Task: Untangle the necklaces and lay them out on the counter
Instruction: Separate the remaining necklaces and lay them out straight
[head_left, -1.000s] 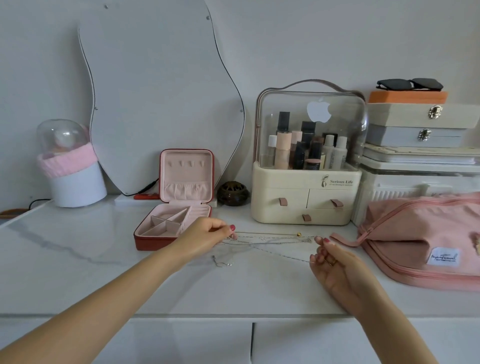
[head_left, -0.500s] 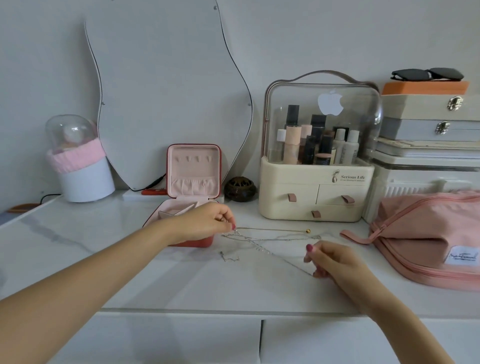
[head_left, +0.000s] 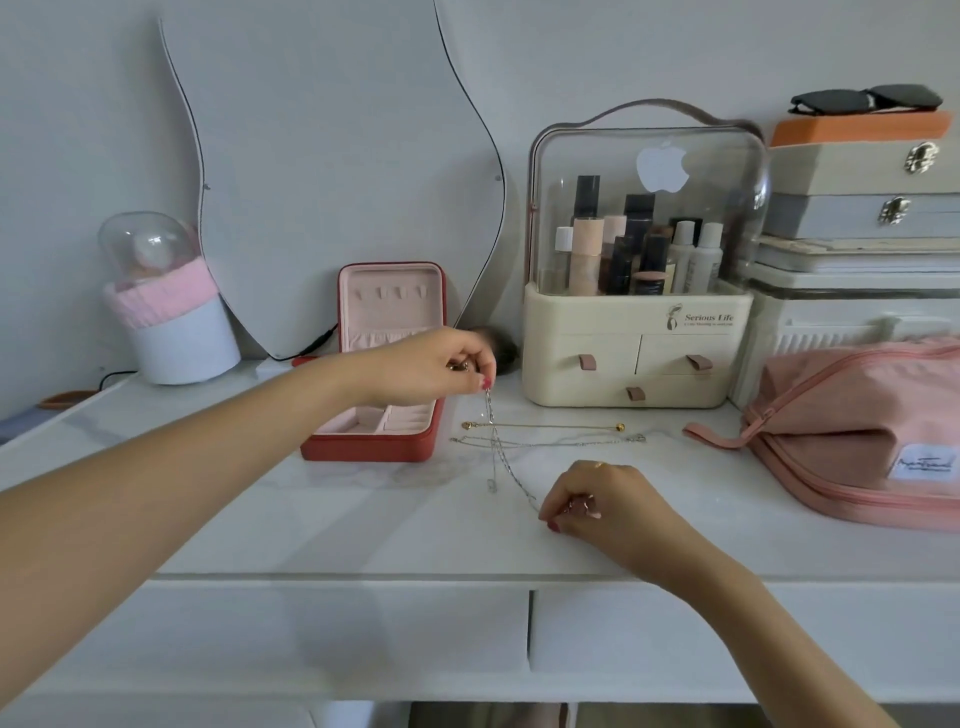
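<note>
Silver chain necklace (head_left: 506, 467): pinched at upper end by left hand (head_left: 431, 366), raised above counter (head_left: 311, 519); lower end pinched by right hand (head_left: 605, 501), fingers curled, resting near front edge. Gold necklace (head_left: 545, 426) and second silver necklace (head_left: 550, 443): laid straight mid-counter, crossed by held chain. Open red jewellery box (head_left: 382, 410): just left of them.

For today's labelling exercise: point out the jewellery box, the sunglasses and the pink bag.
jewellery box (head_left: 371, 449): head view, red front wall.
sunglasses (head_left: 826, 101): head view, left dark lens.
pink bag (head_left: 831, 441): head view, front fabric panel.
</note>
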